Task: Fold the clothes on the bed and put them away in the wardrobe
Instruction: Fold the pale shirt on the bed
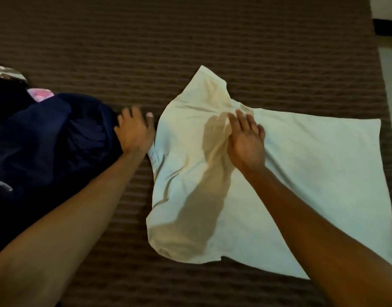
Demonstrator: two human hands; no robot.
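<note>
A heap of navy clothes [46, 138] lay at your left on the brown striped bedcover [190, 41], a pink scrap [41, 95] poking out behind it. The white shirt [301, 173] was spread to your right. Your left hand [134, 129] rested loosely curled at the navy heap's edge, holding nothing — your right hand [246, 140] hovered flat-fingered over the shirt.

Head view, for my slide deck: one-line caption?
Right hand smooths a white shirt on the bed; left hand beside it.
</note>
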